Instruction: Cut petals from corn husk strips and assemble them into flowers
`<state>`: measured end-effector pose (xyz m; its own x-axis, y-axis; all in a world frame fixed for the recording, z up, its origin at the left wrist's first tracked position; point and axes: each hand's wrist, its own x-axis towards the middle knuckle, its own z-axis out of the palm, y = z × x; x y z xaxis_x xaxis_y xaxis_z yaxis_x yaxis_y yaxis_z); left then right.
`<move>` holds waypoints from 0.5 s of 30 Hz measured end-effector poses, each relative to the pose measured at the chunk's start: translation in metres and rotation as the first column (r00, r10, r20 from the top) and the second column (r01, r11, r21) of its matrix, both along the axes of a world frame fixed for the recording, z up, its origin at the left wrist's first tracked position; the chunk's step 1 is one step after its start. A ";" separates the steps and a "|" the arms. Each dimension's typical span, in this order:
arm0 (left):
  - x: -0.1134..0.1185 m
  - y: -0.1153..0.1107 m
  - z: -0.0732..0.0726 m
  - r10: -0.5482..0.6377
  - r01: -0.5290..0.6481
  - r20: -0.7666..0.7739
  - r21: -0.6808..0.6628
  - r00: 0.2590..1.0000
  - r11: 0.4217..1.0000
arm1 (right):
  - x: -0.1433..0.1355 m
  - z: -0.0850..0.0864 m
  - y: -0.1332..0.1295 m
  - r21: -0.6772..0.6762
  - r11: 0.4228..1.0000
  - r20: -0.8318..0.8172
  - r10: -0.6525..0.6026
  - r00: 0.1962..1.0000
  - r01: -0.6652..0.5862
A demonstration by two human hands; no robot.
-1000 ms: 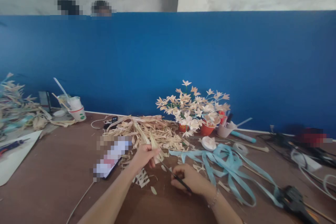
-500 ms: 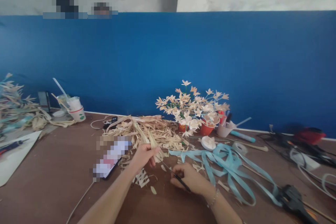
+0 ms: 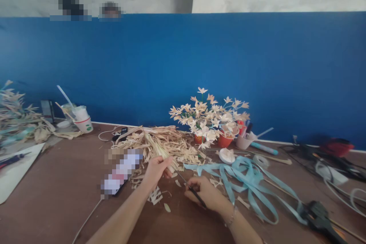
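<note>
1. Head view: the left hand (image 3: 158,170), fingertips pinched together, grips a pale husk strip (image 3: 160,151) pointing toward 11 o'clock
2. The right hand (image 3: 205,195), fingers curled, holds a dark tool (image 3: 198,198), its tip toward 10 o'clock
3. Phone (image 3: 123,171) at the left hand's 9 o'clock; blue ribbon (image 3: 245,166) at the right's 2

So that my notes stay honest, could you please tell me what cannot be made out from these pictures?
Head view: phone screen, blocked by pixelation.
Head view: middle of the pale strip, covered by the left grip.
Head view: tip of the dark-handled tool in the right grip, too small and blurred.
Head view: white sheet, cut off by the left edge.
</note>
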<state>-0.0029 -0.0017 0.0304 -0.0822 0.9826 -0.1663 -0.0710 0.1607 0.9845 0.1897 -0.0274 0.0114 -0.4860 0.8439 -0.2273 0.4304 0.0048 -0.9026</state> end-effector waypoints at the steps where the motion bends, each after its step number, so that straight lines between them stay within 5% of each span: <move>1: 0.000 0.000 0.001 0.005 -0.005 0.004 0.000 1.000 1.000 | 0.000 0.002 0.000 -0.008 1.000 0.000 -0.002 1.000 0.002; 10: 0.007 -0.005 0.004 0.080 -0.080 0.059 -0.007 0.995 0.997 | -0.003 0.004 -0.002 -0.034 0.999 -0.011 -0.024 1.000 0.024; 15: 0.006 -0.005 0.003 0.023 -0.022 0.036 -0.005 0.999 1.000 | 0.000 -0.002 0.000 -0.060 0.998 -0.030 -0.003 1.000 0.001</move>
<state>0.0031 -0.0067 0.0332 -0.0981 0.9798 -0.1744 -0.1103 0.1635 0.9804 0.1893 -0.0273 0.0090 -0.4919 0.8302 -0.2624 0.4030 -0.0501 -0.9138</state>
